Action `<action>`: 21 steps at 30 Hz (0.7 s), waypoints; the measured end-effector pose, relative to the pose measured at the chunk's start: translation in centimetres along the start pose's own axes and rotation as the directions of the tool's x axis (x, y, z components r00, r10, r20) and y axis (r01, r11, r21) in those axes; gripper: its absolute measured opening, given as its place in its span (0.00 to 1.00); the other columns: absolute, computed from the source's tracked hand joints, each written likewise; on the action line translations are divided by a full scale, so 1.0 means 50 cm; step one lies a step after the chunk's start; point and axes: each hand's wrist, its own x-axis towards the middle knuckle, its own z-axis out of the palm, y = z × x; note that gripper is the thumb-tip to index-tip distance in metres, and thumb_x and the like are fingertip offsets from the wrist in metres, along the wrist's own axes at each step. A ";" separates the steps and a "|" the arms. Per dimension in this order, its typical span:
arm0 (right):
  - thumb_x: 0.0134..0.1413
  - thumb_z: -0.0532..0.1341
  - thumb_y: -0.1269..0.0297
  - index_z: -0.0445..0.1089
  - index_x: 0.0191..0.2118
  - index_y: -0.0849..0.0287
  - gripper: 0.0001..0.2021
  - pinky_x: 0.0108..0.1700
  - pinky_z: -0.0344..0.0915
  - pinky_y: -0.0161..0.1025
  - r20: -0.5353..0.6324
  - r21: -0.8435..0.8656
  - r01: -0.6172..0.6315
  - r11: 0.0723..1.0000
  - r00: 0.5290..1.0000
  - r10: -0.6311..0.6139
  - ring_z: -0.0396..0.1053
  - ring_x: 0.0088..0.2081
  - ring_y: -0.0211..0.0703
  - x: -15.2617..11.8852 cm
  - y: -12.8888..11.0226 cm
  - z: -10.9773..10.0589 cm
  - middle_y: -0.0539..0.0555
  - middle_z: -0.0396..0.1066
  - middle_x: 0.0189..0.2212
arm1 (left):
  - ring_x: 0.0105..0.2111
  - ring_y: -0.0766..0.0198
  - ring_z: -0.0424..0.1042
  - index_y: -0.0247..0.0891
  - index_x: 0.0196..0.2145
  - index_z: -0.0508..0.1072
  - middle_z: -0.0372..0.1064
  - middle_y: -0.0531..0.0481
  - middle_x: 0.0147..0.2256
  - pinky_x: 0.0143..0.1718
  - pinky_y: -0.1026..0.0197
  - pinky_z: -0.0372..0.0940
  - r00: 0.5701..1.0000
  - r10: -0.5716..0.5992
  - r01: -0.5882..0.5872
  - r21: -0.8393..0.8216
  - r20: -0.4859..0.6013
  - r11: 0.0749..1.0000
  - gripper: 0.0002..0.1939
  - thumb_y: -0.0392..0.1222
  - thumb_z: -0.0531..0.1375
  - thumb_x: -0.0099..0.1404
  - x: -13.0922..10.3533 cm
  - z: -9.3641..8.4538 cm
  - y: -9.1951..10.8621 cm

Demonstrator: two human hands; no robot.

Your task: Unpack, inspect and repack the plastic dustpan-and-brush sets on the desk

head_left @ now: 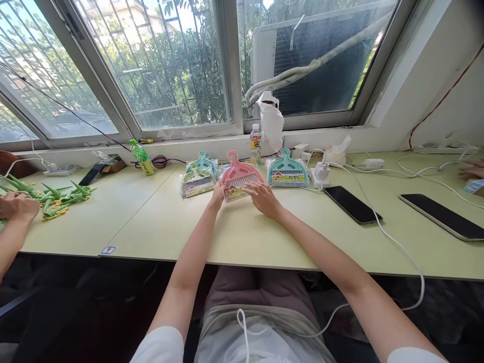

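Note:
A pink dustpan and brush set (240,175) in clear wrapping leans upright on the table before me. My left hand (218,195) grips its lower left edge. Across its lower right front lie the fingers of my right hand (264,199), stretched out and slightly apart, touching the wrapping. To the left rest a green wrapped dustpan set (196,181) and, behind it, a teal one (204,162). Another teal dustpan set (287,169) stands right of the pink one. Something bluish behind the pink set is mostly hidden.
Behind the sets stands a drink bottle (255,145); a green bottle (142,159) is farther left. Phones (353,204) and white cables (389,234) lie at right. Another person's hand (18,205) is among green plastic pieces (60,196); another hand (474,171) shows far right.

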 end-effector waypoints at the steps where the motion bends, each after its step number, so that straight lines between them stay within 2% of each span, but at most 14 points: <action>1: 0.61 0.51 0.77 0.63 0.61 0.53 0.24 0.63 0.49 0.50 0.017 0.021 0.032 0.999 0.999 -0.032 0.58 0.63 0.48 0.001 0.000 0.003 0.57 0.64 0.61 | 0.36 0.60 0.76 0.36 0.45 0.72 0.77 0.47 0.35 0.44 0.56 0.71 1.000 -0.021 0.020 0.023 0.019 1.000 0.16 0.43 0.66 0.61 -0.003 0.005 -0.008; 3: 0.63 0.51 0.75 0.68 0.54 0.54 0.18 0.61 0.53 0.49 0.030 0.070 0.070 0.995 0.997 -0.072 0.64 0.58 0.47 0.003 0.000 0.008 0.56 0.70 0.55 | 0.34 0.60 0.76 0.36 0.43 0.72 0.76 0.48 0.33 0.44 0.55 0.71 0.999 -0.044 0.043 0.056 0.029 0.998 0.15 0.44 0.66 0.61 -0.007 0.011 -0.020; 6: 0.65 0.52 0.70 0.73 0.44 0.56 0.12 0.56 0.58 0.48 -0.007 0.118 0.072 0.990 0.997 -0.071 0.68 0.51 0.47 0.002 0.003 0.011 0.56 0.74 0.50 | 0.36 0.60 0.76 0.37 0.45 0.71 0.76 0.48 0.34 0.46 0.54 0.70 0.999 -0.045 0.045 0.023 0.017 0.999 0.16 0.45 0.65 0.62 -0.011 0.016 -0.025; 11: 0.64 0.55 0.65 0.75 0.35 0.56 0.11 0.53 0.61 0.48 -0.122 0.192 -0.088 0.977 0.986 0.112 0.68 0.51 0.50 -0.002 0.007 0.010 0.57 0.73 0.49 | 0.40 0.58 0.77 0.38 0.50 0.69 0.77 0.46 0.39 0.50 0.51 0.69 0.999 -0.049 0.048 -0.058 -0.022 0.997 0.17 0.43 0.63 0.64 -0.019 0.025 -0.010; 14: 0.63 0.55 0.65 0.76 0.35 0.57 0.12 0.52 0.62 0.48 -0.106 0.305 -0.161 0.939 0.974 0.202 0.69 0.50 0.50 -0.002 0.012 0.015 0.58 0.74 0.47 | 0.45 0.55 0.76 0.39 0.54 0.69 0.77 0.44 0.42 0.52 0.50 0.68 0.998 -0.064 0.064 -0.102 0.005 0.993 0.20 0.45 0.61 0.65 -0.027 0.027 0.004; 17: 0.62 0.54 0.62 0.76 0.34 0.57 0.14 0.48 0.65 0.46 -0.003 0.502 -0.298 0.812 0.938 0.346 0.73 0.42 0.48 -0.001 0.021 0.027 0.57 0.76 0.39 | 0.49 0.53 0.74 0.39 0.56 0.68 0.77 0.43 0.45 0.55 0.48 0.66 0.995 -0.076 0.083 -0.134 0.058 0.988 0.23 0.47 0.60 0.66 -0.036 0.026 0.013; 19: 0.62 0.54 0.58 0.76 0.33 0.58 0.15 0.46 0.66 0.45 0.109 0.617 -0.413 0.670 0.888 0.447 0.74 0.39 0.47 0.000 0.029 0.038 0.56 0.77 0.36 | 0.50 0.52 0.74 0.38 0.56 0.69 0.77 0.43 0.45 0.57 0.46 0.65 0.993 -0.095 0.104 -0.136 0.068 0.985 0.22 0.46 0.58 0.66 -0.040 0.025 0.016; 21: 0.60 0.56 0.53 0.76 0.34 0.58 0.17 0.45 0.68 0.45 0.242 0.707 -0.518 0.481 0.817 0.523 0.74 0.40 0.48 0.001 0.037 0.047 0.57 0.78 0.36 | 0.51 0.51 0.73 0.35 0.54 0.70 0.77 0.42 0.44 0.58 0.45 0.64 0.991 -0.120 0.127 -0.139 0.058 0.982 0.20 0.44 0.57 0.66 -0.042 0.025 0.015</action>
